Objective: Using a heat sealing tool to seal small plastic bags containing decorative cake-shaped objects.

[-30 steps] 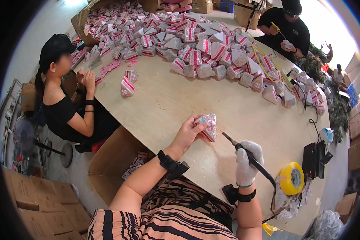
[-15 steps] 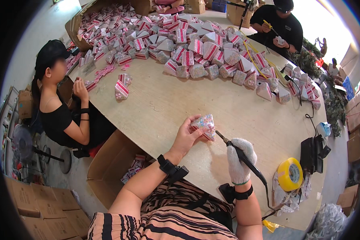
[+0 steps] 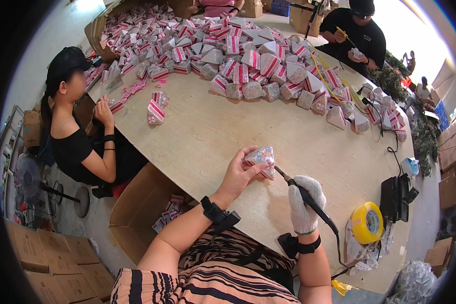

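Note:
In my left hand (image 3: 236,176) is a wedge-shaped cake-slice ornament (image 3: 262,156), its glittery speckled side showing and a pink-red stripe along its lower edge. Thumb and fingers close around its left part, just above the table. My right hand (image 3: 306,205), in a white knit glove, grips a soldering iron (image 3: 313,203) with a dark handle and a cord. The iron's metal tip points at the ornament's right corner; whether they touch I cannot tell. My left fingertips are partly hidden behind the ornament.
A big heap of similar ornaments (image 3: 253,61) covers the table's (image 3: 213,147) far side. At right are a yellow tape roll (image 3: 367,223) and a black device (image 3: 395,197). An open carton (image 3: 131,202) stands below the left edge. Co-workers sit at the left and far right.
My hands hold nearly the same pose, the ornament and iron staying close together. The whole view has shifted slightly. The co-worker at the left has lowered their hands a little.

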Motion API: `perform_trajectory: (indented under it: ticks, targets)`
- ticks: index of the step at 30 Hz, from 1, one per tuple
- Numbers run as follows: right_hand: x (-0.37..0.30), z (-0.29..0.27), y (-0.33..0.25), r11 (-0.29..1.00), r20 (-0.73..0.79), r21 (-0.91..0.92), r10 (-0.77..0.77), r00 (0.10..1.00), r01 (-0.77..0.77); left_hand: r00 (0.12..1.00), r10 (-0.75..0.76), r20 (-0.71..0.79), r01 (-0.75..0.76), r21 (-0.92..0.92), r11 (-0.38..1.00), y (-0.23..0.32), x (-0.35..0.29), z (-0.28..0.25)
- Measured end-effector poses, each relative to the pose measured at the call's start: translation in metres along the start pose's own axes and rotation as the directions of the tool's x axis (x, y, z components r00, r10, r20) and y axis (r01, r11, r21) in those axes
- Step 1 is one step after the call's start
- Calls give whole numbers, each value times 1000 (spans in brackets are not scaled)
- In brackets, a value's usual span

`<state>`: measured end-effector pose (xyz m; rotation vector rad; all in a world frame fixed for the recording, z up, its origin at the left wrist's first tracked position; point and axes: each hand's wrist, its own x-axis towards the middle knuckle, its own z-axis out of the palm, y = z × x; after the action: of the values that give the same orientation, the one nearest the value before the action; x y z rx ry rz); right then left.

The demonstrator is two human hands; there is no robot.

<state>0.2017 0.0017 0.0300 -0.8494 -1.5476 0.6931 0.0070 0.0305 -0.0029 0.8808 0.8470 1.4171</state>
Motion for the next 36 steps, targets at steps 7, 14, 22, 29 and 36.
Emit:
perform_trajectory:
  ticks: [7,14,22,29,36]
  targets:
    - [1,1,0,1000,-7,2,-1,1000,1,1000,-15,5,14,35,999,2,0,0]
    - [4,3,0,997,-56,-36,-72,996,70,1000,12,-8,-12,93,996,1,0,1]
    - [5,2,-3,994,-55,-79,-79,995,75,995,103,15,-104,264,959,6,-2,4]
    - [6,0,-6,992,-38,-101,-83,996,79,992,123,43,-129,256,958,5,-3,7]
    - [6,-1,-4,987,-36,-135,-94,995,88,990,134,55,-144,325,935,6,-3,5]
